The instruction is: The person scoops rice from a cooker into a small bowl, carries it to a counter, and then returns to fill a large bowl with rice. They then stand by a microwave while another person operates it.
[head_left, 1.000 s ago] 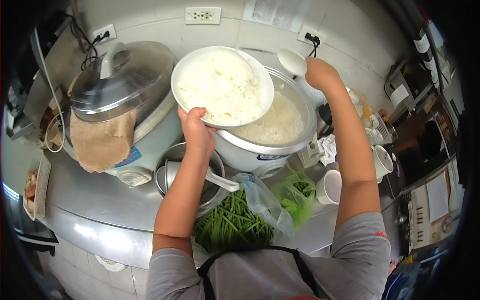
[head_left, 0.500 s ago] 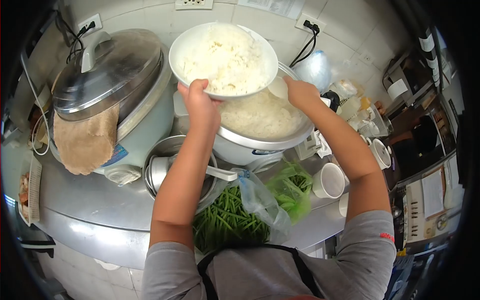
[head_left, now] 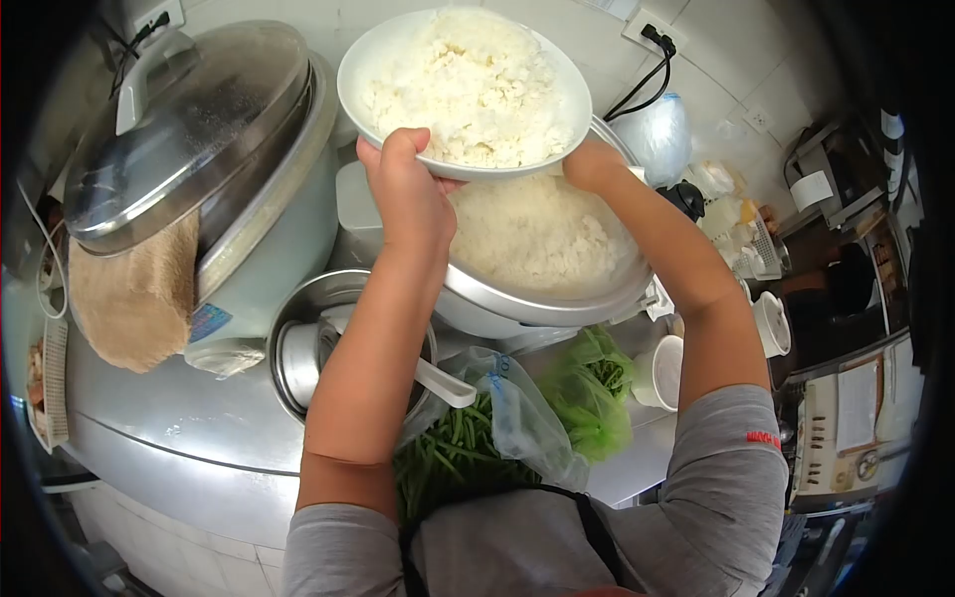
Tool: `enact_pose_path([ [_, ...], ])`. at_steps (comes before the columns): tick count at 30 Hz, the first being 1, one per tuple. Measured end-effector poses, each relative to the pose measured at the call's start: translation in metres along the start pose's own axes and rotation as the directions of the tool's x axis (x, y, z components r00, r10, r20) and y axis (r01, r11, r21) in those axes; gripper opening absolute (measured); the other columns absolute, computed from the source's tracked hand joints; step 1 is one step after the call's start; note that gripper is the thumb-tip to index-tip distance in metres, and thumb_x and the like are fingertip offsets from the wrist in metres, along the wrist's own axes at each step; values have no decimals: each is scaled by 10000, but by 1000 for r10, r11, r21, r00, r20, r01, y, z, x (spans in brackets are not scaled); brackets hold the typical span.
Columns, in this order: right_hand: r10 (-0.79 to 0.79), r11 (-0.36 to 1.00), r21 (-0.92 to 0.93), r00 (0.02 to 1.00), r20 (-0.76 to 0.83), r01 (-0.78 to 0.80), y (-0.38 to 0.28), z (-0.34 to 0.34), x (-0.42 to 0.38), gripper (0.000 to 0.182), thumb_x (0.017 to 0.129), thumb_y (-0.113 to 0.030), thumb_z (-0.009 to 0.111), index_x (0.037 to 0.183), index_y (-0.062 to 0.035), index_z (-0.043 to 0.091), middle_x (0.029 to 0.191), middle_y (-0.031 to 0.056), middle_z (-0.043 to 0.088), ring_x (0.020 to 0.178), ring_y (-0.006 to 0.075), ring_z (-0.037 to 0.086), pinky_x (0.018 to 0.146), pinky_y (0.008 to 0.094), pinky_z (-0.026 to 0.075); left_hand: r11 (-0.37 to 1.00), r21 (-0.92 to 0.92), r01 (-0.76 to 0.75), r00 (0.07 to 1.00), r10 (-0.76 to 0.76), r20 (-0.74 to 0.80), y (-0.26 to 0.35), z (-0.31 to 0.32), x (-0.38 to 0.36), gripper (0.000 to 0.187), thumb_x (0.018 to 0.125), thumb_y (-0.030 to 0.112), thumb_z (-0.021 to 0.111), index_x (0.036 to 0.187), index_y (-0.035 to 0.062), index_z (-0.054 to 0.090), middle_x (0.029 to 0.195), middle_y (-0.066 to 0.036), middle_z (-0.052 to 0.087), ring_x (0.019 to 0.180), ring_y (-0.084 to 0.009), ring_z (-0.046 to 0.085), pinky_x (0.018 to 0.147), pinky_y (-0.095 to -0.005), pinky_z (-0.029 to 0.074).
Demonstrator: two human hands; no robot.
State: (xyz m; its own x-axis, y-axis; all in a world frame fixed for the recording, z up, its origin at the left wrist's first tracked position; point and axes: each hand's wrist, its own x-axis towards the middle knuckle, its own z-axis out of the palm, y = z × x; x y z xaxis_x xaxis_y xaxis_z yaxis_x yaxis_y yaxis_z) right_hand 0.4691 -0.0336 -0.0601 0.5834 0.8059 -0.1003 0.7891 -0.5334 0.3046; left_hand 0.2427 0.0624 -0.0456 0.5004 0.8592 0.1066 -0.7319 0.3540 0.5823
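My left hand (head_left: 408,189) is closed on the near rim of a white bowl (head_left: 350,95) heaped with cooked rice (head_left: 477,95), its thumb at the edge. The bowl is held up over the far part of a large rice cooker (head_left: 497,298). More cooked rice (head_left: 537,234) fills the cooker's open pot. At the bowl's right side, my right hand (head_left: 595,167) reaches over the cooker with its fingers hidden behind the rim. It held a white rice paddle half a second ago; the paddle is now out of sight behind the bowl.
A second cooker with a metal lid (head_left: 199,119) and a tan cloth (head_left: 139,289) stands left. Nearer are a metal pot (head_left: 284,383) with a white-handled utensil (head_left: 443,383), green beans (head_left: 448,448) in a plastic bag, a green bag (head_left: 597,398) and white cups (head_left: 659,373).
The bowl appears higher and slightly right, with my left hand still on it. My right hand has moved in behind the bowl's right edge, hiding the paddle. The camera view has shifted.
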Motion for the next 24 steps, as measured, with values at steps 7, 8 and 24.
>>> enact_pose_path([
  [7, -67, 998, -2, 997, 46, 67, -47, -6, -24, 476, 734, -62, 439, 1203, -124, 393, 946, 125, 581, 871, 261, 565, 711, 368, 460, 1000, 24, -11, 999, 12, -39, 1, 1, 0, 513, 661, 122, 437, 1125, 33, 238, 1028, -168, 408, 818, -232, 510, 503, -313, 455],
  [8, -104, 995, 2, 993, 53, 104, -54, -9, -29, 476, 736, -61, 436, 1206, -124, 390, 936, 124, 582, 861, 261, 567, 702, 367, 462, 1000, 14, -14, 999, 15, -39, 1, 2, 0, 514, 660, 121, 437, 1126, 33, 239, 1025, -166, 410, 812, -228, 510, 492, -306, 449],
  [24, -489, 705, 679, 833, 260, 202, -59, -41, -90, 324, 757, -103, 426, 1074, -56, 472, 826, 116, 577, 742, 214, 563, 586, 311, 452, 999, 46, -8, 1000, 9, -24, 1, 0, -1, 604, 655, 123, 435, 1201, 68, 181, 1083, -160, 393, 862, -233, 503, 553, -337, 465],
])
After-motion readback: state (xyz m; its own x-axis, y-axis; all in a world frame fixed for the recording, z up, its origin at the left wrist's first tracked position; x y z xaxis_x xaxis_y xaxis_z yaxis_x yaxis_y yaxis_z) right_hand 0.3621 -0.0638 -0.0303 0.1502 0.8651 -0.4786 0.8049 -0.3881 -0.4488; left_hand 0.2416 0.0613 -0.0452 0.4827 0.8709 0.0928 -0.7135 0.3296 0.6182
